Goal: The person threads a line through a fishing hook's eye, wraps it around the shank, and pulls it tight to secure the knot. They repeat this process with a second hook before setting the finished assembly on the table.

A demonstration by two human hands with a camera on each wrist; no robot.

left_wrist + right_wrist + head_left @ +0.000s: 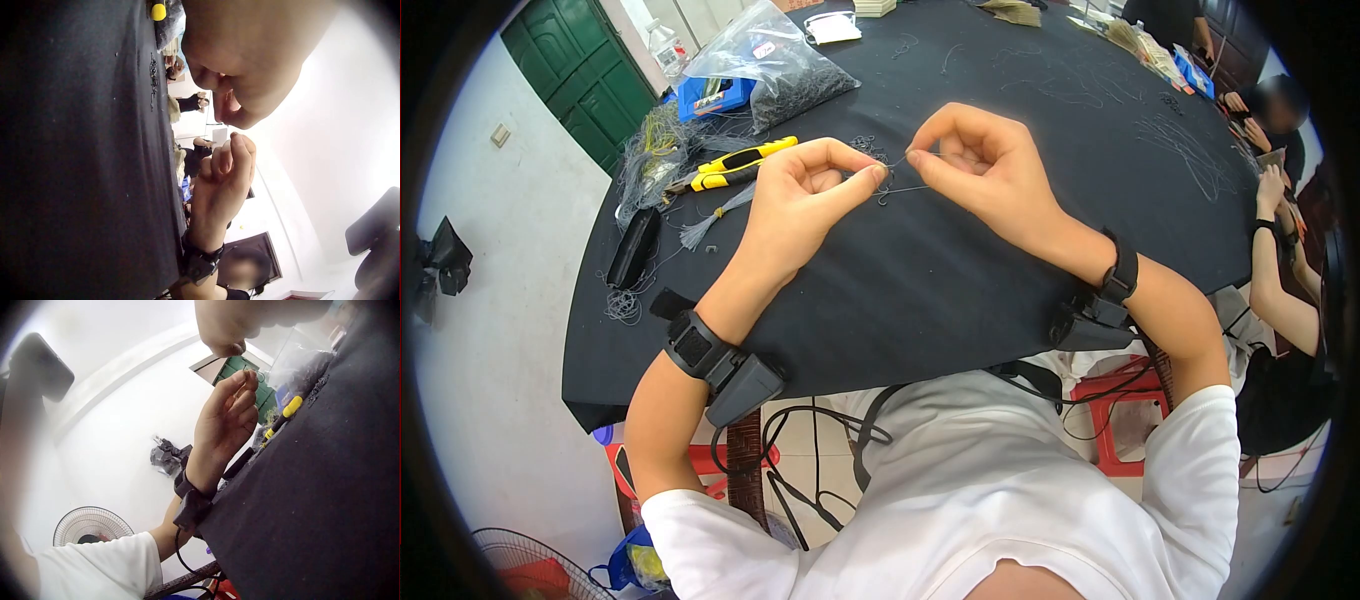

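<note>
Over the dark-clothed table, my left hand (800,205) pinches a small fish hook (262,376) between thumb and forefinger; the curved bend sticks out past the fingertips in the right wrist view. My right hand (990,178), just to its right, pinches a thin grey line (913,188) that runs between the two hands. Both hands have their other fingers curled in. In the left wrist view the fingertips of the two hands stand close together, and the hook is hidden there. A small pile of dark hooks (866,146) lies on the cloth just beyond the left fingertips.
Left of the hands lie yellow-and-black pliers (745,165), a bundle of cut line (718,216), a black case (634,248) and tangled line (650,160). Behind stand a clear bag of dark small pieces (800,90) and a blue box (712,97). Other people sit at the right.
</note>
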